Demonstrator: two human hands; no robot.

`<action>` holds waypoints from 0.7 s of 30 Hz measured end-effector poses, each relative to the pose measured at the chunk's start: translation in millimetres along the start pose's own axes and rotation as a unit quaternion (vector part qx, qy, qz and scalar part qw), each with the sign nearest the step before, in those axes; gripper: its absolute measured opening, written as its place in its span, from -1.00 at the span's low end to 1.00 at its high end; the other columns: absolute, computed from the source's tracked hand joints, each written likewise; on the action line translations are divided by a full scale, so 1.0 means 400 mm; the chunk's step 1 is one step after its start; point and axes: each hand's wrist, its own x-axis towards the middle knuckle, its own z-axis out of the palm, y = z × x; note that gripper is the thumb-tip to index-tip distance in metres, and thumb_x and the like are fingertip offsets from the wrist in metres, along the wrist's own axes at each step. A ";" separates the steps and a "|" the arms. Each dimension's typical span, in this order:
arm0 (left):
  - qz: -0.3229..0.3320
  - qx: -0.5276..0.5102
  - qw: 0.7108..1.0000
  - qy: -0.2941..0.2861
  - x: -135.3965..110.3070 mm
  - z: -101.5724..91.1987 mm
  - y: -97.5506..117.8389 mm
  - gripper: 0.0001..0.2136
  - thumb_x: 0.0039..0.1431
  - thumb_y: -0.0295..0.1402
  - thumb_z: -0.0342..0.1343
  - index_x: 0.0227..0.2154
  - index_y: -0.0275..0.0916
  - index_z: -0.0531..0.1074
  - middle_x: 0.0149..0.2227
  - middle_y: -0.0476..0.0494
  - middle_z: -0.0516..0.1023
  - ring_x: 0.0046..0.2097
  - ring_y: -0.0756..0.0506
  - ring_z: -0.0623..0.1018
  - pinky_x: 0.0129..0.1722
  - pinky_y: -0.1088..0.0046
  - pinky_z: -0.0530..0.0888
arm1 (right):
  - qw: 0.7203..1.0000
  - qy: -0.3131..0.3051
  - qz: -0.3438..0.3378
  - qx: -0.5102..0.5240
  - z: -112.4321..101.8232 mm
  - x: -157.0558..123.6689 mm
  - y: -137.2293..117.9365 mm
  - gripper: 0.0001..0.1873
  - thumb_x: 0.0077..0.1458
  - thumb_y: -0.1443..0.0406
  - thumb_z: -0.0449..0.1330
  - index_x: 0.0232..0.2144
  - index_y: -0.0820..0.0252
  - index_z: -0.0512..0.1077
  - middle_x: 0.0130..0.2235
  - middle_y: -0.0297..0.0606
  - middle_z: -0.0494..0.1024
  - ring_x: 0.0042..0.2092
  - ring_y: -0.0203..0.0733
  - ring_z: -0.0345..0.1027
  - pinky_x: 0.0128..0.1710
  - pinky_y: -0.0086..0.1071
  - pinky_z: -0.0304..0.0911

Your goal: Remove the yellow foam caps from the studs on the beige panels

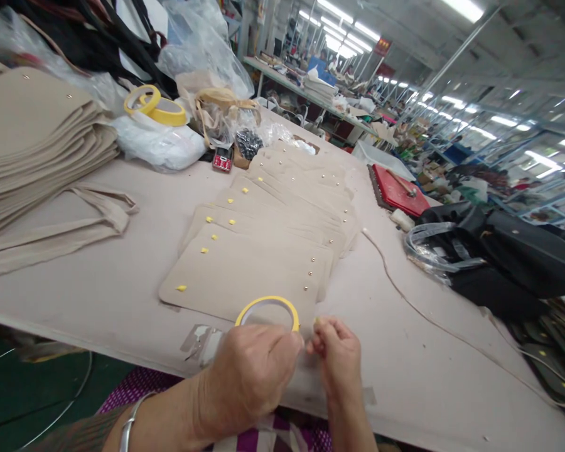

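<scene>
My left hand (249, 376) is closed around a thin roll of yellow tape (267, 309) at the table's near edge. My right hand (336, 355) sits right beside it, fingers pinched on a small bit of yellow tape at the roll's end. Just beyond the hands lies a fanned row of beige panels (268, 238), each with small yellow tape bits on its left side and metal studs on its right. The nearest panel (235, 276) touches the roll.
A tall stack of beige panels (32, 138) and loose straps (75, 226) lie at the left. Two yellow tape rolls (157, 107) sit on plastic bags at the back. A thin cord (405, 295), black bags (499, 251) and a red pad (398, 191) are at the right.
</scene>
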 end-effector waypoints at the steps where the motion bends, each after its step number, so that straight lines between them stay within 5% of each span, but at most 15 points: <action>1: 0.008 0.004 1.000 0.000 0.005 -0.008 0.000 -0.85 0.29 -0.55 -0.12 -0.33 -0.25 0.31 -0.51 0.00 0.37 -0.48 -0.03 0.35 -0.47 0.42 0.25 | 0.999 0.003 0.034 0.039 -0.018 0.015 0.005 -0.65 -0.08 0.08 0.30 -0.59 0.21 0.35 -0.69 -0.45 0.30 -0.66 -0.36 0.16 -0.66 -0.49 0.17; 5: 0.008 0.100 0.994 -0.044 -0.003 -0.007 -0.040 -0.84 0.32 -0.50 -0.14 -0.29 -0.23 0.33 -0.51 -0.01 0.35 -0.47 -0.08 0.32 -0.47 0.37 0.23 | 0.994 -0.080 0.073 -0.017 -0.066 0.036 0.010 -0.59 -0.11 0.03 0.37 -0.49 0.29 0.48 -0.57 -0.32 0.45 -0.55 -0.31 0.31 -0.54 -0.47 0.28; 11: -0.023 0.153 0.977 -0.149 -0.062 0.060 -0.099 -0.91 0.29 -0.47 -0.03 -0.33 -0.22 0.34 -0.40 -0.07 0.39 -0.37 -0.12 0.35 -0.39 0.35 0.31 | 0.984 -0.132 0.077 -0.097 -0.033 0.026 0.003 -0.53 -0.09 -0.04 0.32 -0.47 0.31 0.49 -0.58 -0.30 0.45 -0.55 -0.30 0.31 -0.54 -0.45 0.31; 17: -0.044 0.136 0.977 -0.157 -0.073 0.075 -0.101 -0.97 0.26 -0.45 0.03 -0.30 -0.21 0.33 -0.35 -0.09 0.37 -0.33 -0.14 0.33 -0.39 0.35 0.31 | 0.964 -0.150 0.051 -0.214 -0.014 0.036 0.005 -0.60 0.05 0.00 0.20 -0.48 0.24 0.44 -0.60 -0.37 0.38 -0.56 -0.30 0.25 -0.58 -0.46 0.27; 21: -0.048 0.133 0.978 -0.156 -0.071 0.074 -0.102 -0.96 0.26 -0.45 0.03 -0.33 -0.20 0.32 -0.36 -0.09 0.36 -0.34 -0.14 0.31 -0.39 0.34 0.29 | 0.935 -0.148 -0.031 -0.321 -0.003 0.040 -0.004 -0.67 0.11 0.09 0.12 -0.51 0.20 0.43 -0.60 -0.34 0.41 -0.57 -0.28 0.27 -0.58 -0.47 0.21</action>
